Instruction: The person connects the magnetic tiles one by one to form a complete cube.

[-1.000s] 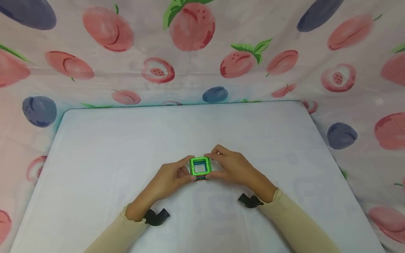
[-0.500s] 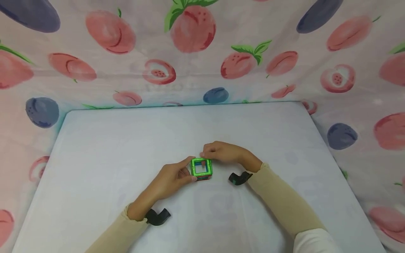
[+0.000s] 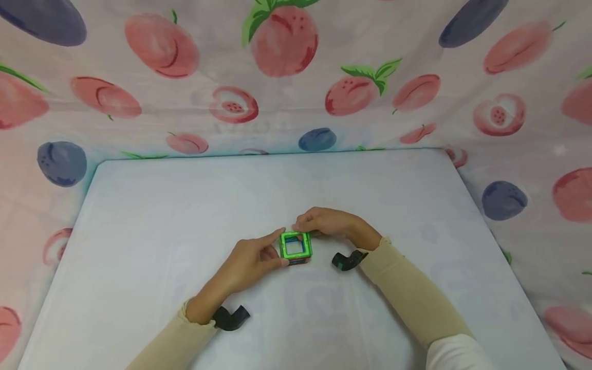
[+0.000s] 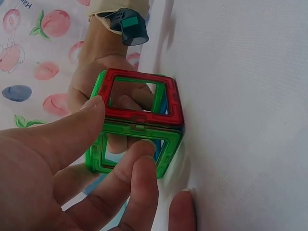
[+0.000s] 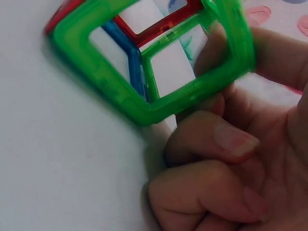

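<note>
A small cube of magnetic tiles (image 3: 296, 256), made of open square frames in green, red and blue, stands on the white table with a green frame on top. My left hand (image 3: 247, 264) holds its left side, thumb at the front and index finger at the back. From the far right corner, my right hand (image 3: 329, 222) pinches the cube's edge. The left wrist view shows a red frame (image 4: 139, 118) beside a green one, with the left thumb against them. In the right wrist view a green frame (image 5: 149, 113) is closest, and a right fingertip shows through the opening.
The white tabletop (image 3: 194, 195) spreads around the cube. A fruit-print cloth (image 3: 185, 103) hangs behind and beside it. Black curved wrist mounts (image 3: 232, 318) stick out from both beige sleeves (image 3: 407, 293).
My right hand has moved from the cube's right side to its far right corner, with the forearm shifting away from me. The left hand has kept its hold.
</note>
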A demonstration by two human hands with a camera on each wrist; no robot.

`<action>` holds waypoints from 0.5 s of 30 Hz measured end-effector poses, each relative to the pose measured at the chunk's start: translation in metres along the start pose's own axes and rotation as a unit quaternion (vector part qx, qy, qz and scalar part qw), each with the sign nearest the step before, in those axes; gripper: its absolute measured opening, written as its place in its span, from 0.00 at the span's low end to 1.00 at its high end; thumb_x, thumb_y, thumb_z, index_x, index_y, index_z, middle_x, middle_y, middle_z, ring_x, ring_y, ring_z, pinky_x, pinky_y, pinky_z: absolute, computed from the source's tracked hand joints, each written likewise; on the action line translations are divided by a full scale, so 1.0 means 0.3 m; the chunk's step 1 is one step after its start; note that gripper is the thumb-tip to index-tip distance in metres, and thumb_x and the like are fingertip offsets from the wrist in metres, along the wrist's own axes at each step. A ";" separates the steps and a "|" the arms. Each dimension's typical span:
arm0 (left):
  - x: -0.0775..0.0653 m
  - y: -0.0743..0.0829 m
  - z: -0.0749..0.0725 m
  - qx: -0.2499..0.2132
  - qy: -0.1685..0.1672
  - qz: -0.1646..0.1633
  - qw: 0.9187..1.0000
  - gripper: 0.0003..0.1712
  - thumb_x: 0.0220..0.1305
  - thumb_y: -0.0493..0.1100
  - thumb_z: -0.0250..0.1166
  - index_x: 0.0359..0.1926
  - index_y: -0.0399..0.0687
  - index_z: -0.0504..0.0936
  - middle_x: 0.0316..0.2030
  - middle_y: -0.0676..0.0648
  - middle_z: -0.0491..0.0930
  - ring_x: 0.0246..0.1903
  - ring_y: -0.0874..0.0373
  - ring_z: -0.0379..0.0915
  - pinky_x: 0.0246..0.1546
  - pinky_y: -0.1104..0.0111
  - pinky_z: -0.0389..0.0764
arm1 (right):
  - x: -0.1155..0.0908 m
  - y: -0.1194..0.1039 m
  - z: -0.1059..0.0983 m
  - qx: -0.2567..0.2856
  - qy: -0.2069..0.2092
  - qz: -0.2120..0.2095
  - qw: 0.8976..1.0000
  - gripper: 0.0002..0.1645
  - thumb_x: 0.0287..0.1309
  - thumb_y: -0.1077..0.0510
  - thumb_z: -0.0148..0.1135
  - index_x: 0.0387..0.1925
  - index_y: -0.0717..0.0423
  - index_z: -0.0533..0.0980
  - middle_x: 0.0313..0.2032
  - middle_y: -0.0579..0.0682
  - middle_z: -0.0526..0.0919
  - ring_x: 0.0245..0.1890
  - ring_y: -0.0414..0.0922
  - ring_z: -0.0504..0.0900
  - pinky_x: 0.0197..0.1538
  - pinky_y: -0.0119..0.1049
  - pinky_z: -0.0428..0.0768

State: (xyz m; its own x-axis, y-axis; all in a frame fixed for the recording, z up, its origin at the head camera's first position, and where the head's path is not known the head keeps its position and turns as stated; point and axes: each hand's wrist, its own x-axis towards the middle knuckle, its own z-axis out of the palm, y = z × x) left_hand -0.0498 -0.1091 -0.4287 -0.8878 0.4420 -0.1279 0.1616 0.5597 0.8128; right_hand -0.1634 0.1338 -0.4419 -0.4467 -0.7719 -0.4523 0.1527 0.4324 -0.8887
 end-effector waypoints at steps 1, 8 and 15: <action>0.000 0.000 -0.002 -0.001 0.003 0.000 1.000 0.41 0.63 0.51 0.73 0.74 0.49 0.70 0.32 0.57 0.85 0.28 0.68 0.75 0.33 0.73 0.77 | 0.002 -0.003 0.000 0.004 0.000 -0.001 1.000 0.22 0.76 0.54 0.52 0.34 0.68 0.81 0.25 0.41 0.74 0.30 0.41 0.66 0.37 0.33 0.65; -0.002 -0.004 -0.006 -0.007 0.001 -0.002 1.000 0.41 0.64 0.51 0.73 0.74 0.48 0.70 0.32 0.56 0.85 0.28 0.67 0.75 0.33 0.73 0.76 | 0.003 0.007 0.003 -0.014 0.031 0.007 0.999 0.20 0.77 0.52 0.53 0.41 0.63 0.84 0.33 0.43 0.79 0.36 0.41 0.71 0.42 0.33 0.70; 0.003 -0.004 -0.005 -0.011 -0.003 -0.006 1.000 0.43 0.62 0.52 0.74 0.74 0.45 0.69 0.33 0.56 0.85 0.28 0.67 0.75 0.33 0.72 0.77 | -0.104 0.043 0.037 -0.187 0.174 -0.102 0.961 0.21 0.69 0.51 0.66 0.60 0.49 0.81 0.46 0.48 0.80 0.39 0.43 0.75 0.43 0.34 0.74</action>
State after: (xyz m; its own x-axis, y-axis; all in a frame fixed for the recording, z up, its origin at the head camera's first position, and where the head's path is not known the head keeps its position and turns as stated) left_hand -0.0514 -0.1106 -0.4289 -0.8873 0.4390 -0.1411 0.1410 0.5496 0.8234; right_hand -0.1378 0.1582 -0.4402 -0.7111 -0.6844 -0.1611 -0.2686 0.4762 -0.8373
